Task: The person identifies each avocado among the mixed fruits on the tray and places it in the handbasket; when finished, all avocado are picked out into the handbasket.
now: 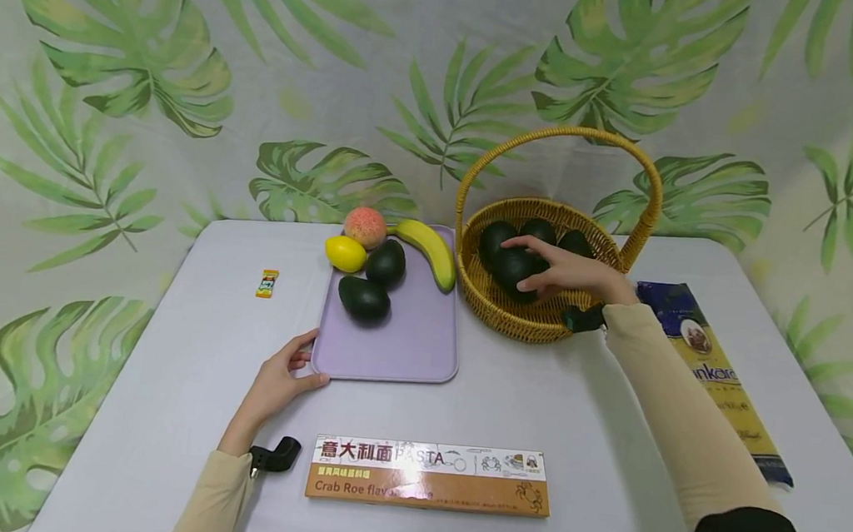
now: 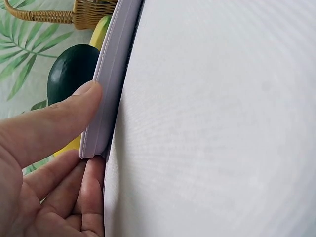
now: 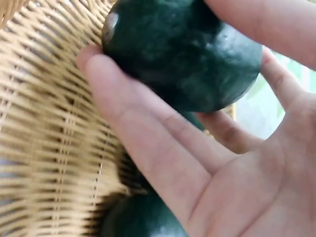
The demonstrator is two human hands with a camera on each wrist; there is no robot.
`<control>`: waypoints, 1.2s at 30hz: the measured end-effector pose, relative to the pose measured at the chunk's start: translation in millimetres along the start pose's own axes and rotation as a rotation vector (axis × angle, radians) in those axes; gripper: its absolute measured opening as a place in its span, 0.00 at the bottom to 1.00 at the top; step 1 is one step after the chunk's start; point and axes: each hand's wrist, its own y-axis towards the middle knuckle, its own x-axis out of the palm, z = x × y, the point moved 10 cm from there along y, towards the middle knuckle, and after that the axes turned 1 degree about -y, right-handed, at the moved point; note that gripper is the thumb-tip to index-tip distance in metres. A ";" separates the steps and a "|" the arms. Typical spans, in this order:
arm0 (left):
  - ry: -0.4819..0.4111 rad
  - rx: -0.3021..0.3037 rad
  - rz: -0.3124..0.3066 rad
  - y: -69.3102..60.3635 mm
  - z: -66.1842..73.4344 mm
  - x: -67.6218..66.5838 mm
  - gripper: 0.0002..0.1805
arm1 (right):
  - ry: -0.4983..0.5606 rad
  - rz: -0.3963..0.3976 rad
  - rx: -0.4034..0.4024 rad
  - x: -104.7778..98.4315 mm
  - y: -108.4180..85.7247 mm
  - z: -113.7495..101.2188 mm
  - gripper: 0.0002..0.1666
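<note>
In the head view my left hand [image 1: 284, 380] holds the near left corner of a lilac tray [image 1: 419, 357]. The left wrist view shows the thumb [image 2: 89, 96] against its rim and the other fingers by the corner. On the tray lie two dark green avocados [image 1: 364, 299], a banana [image 1: 428, 249], a lemon [image 1: 345, 254] and a peach [image 1: 365, 227]. My right hand [image 1: 565, 270] reaches into a wicker basket [image 1: 512, 327] and grips an avocado [image 3: 182, 54] between thumb and fingers. Several more avocados [image 1: 574, 243] sit in the basket, partly hidden by the hand.
A pasta box [image 1: 428, 477] lies near the table's front. Under and beside the right forearm is a blue and yellow packet [image 1: 718, 381]. A small yellow wrapped sweet [image 1: 267, 283] lies left of the tray. The basket's tall handle [image 1: 565, 132] arches above it.
</note>
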 end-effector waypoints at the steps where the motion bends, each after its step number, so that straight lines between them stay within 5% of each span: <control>1: -0.001 0.000 0.001 -0.2 0.0 -0.1 0.42 | -0.003 -0.009 0.002 2.8 3.0 -1.1 0.42; 16: -0.007 0.005 0.004 -2.8 1.8 -0.3 0.42 | -0.106 -0.043 0.076 23.9 27.6 -8.8 0.42; 22: -0.014 0.009 0.002 -1.0 2.8 0.7 0.42 | -0.161 -0.050 0.065 22.4 20.0 -7.3 0.40; 36: -0.024 0.006 -0.003 -1.0 2.5 -0.1 0.41 | -0.022 0.008 -0.075 5.2 -11.0 -12.6 0.36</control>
